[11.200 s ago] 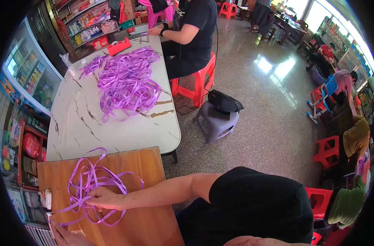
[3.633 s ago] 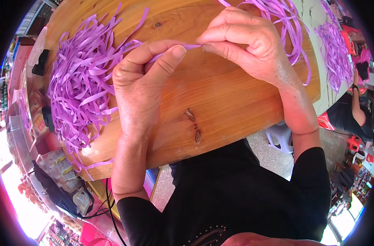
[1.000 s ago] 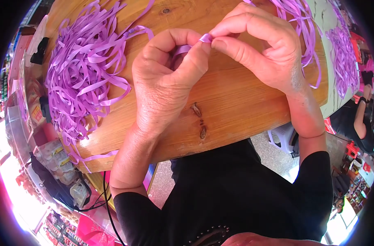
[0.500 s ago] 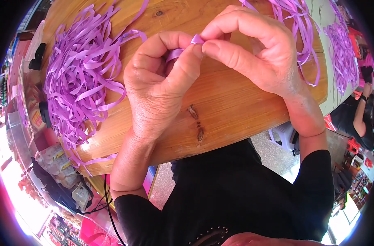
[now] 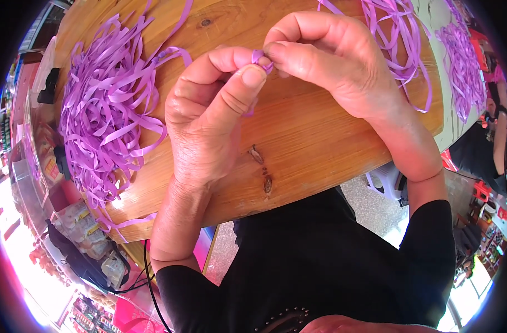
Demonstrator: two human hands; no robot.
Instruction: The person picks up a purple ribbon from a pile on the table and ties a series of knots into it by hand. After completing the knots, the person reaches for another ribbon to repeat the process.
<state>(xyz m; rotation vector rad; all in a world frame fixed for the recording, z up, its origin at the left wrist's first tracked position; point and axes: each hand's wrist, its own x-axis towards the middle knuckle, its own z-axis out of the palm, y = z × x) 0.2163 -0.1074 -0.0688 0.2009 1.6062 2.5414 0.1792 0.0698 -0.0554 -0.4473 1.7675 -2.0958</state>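
Over the wooden table, my left hand [image 5: 212, 102] pinches a narrow purple ribbon [image 5: 257, 56] between thumb and index finger. The ribbon makes a small loop at the fingertips, and a bit of it shows below the left thumb. My right hand [image 5: 334, 61] meets it there, thumb and index finger pressed together on the ribbon beside the loop. Its other fingers are curled behind. A large tangled heap of purple ribbon [image 5: 106, 111] lies left of my left hand, with one strand running toward that hand.
More purple ribbons [image 5: 400, 47] lie on the wooden table [image 5: 303, 150] at the far right. Another ribbon pile [image 5: 459, 66] rests on a white marbled surface beyond. At the right edge sits another person in black [image 5: 478, 155]. A black cable [image 5: 149, 277] hangs at lower left.
The ribbon at my fingertips has gone from a folded peak to a small open loop. My right index finger has drawn in against the thumb, and the right hand has shifted slightly left.
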